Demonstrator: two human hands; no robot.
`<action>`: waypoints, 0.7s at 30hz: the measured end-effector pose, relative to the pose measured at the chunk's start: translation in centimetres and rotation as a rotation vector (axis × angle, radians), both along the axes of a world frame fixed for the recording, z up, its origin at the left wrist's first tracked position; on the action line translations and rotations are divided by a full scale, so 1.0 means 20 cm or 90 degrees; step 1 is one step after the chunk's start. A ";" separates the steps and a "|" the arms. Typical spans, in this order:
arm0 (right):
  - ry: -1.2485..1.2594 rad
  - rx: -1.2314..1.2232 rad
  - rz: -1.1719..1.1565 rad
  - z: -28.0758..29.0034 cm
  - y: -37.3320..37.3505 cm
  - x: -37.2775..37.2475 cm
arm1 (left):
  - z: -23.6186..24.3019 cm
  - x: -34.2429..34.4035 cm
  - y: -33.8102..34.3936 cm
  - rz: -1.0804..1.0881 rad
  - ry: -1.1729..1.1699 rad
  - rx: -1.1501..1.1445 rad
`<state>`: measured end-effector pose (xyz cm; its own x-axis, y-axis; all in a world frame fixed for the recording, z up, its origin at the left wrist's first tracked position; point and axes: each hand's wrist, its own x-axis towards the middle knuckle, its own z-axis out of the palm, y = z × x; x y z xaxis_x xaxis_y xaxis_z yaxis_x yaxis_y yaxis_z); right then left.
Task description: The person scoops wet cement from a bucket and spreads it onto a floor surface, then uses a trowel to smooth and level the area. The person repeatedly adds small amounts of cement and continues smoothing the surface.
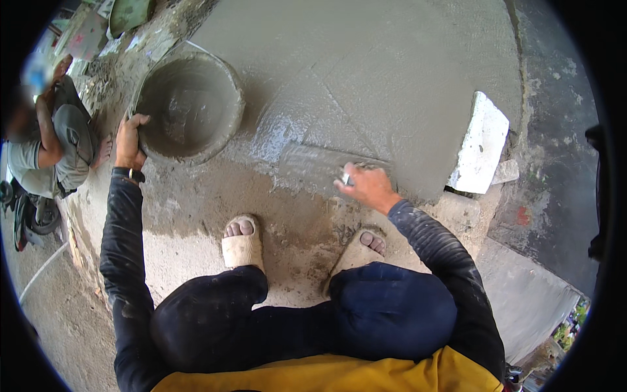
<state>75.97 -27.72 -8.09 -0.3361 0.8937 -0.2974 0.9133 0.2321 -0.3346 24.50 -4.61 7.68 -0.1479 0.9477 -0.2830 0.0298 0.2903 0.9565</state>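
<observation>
My left hand (131, 138) grips the near left rim of a round mortar bucket (225, 134), thumb over the edge. The bucket is coated in grey cement, with a wet layer at its bottom. In front of me, my right hand (367, 185) is closed round the handle of a plastering trowel (307, 160). The trowel's long flat blade, smeared with cement, lies on the near edge of the wet cement (418, 85). Most of the handle is hidden by my fingers.
A white broken board (482, 144) stands at the right edge of the wet cement, a small block (505, 171) beside it. Dark paving (555, 117) runs along the right. At the left a person (62, 137) sits near a green container (129, 14). My sandalled feet (241, 243) are close to the cement.
</observation>
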 end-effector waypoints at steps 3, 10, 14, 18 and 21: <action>-0.064 0.011 -0.034 -0.04 0.13 0.03 | -0.03 -0.03 0.00 0.001 0.004 0.016; -0.093 0.084 -0.538 0.08 0.54 0.77 | -0.02 -0.07 -0.07 -0.018 0.052 0.000; 0.009 0.205 -0.852 -0.02 0.49 1.17 | -0.04 -0.08 -0.13 -0.062 0.011 -0.044; 0.249 0.176 -1.014 -0.04 0.50 1.42 | -0.04 -0.09 -0.23 -0.004 0.024 -0.069; 0.419 0.049 -1.026 0.03 0.64 1.37 | -0.05 -0.10 -0.28 0.007 0.065 -0.077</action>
<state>103.40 -14.88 -7.55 0.7922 0.4309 -0.4321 -0.0460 -0.6639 -0.7464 22.44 -10.25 6.74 -0.1924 0.9056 -0.3779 0.1209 0.4040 0.9067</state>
